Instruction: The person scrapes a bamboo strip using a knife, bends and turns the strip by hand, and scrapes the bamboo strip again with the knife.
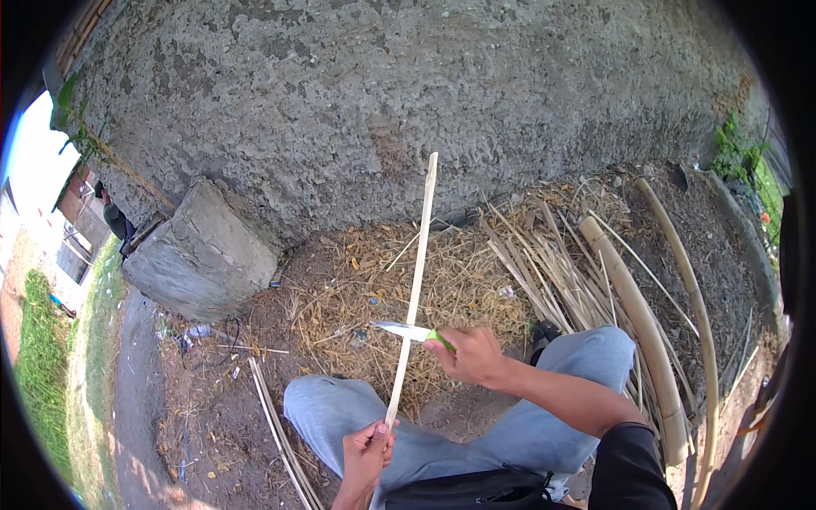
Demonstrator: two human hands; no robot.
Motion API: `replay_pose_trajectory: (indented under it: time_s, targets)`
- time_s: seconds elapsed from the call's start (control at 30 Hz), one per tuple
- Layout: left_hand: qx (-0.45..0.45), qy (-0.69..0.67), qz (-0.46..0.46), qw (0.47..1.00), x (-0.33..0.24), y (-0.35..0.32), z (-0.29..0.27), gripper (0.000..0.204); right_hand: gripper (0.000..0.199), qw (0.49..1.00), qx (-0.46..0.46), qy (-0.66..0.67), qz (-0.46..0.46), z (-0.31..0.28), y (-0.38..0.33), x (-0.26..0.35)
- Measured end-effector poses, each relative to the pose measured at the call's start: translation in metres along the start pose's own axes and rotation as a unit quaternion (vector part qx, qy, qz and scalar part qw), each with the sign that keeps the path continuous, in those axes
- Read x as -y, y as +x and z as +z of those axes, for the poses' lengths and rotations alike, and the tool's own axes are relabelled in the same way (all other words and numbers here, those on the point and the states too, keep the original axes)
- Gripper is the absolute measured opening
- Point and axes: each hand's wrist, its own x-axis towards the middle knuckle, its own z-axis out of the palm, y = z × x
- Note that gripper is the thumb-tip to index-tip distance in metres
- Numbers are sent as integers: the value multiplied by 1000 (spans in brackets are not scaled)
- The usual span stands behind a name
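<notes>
A long, pale bamboo strip (420,255) rises from my lap, its far end leaning up in front of the rough wall. My left hand (366,452) is closed round the strip's near end, thumb on top. In my right hand (472,354) is a knife (405,330) with a green handle, fingers wrapped round it. The blade points left and crosses the strip around its middle, appearing to touch it.
Bamboo strips (552,263) and a thick bamboo pole (633,323) lie on my right, beside a curved pole (684,280). More strips (276,425) lie left of my knee. A concrete block (208,251) stands against the grey wall (408,93). Shavings (459,289) cover the ground ahead.
</notes>
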Motion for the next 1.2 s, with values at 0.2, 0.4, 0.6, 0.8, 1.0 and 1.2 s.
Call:
replay_pose_trajectory:
  time_s: [0.2, 0.4, 0.6, 0.8, 1.0, 1.2]
  targets:
    - [0, -11, 27, 1000, -6, 0, 8, 32, 34, 976, 108, 48, -181, 3, -36, 35]
    - [38, -38, -15, 998, -2, -3, -1, 30, 34, 998, -5, -12, 60, -19, 24, -4]
    - [50, -42, -5, 998, -10, 2, 3, 34, 29, 983, 102, 10, -155, -12, -34, 42]
    - [57, -57, -33, 996, -2, -2, -3, 32, 36, 998, -13, -64, 2, -32, 23, -9]
    - [78, -69, -49, 993, -1, 6, -5, 32, 34, 986, 55, -31, -157, -19, -24, 30]
    - [71, -83, -55, 993, 3, -5, -15, 31, 35, 993, -28, -66, 91, -33, 33, -23]
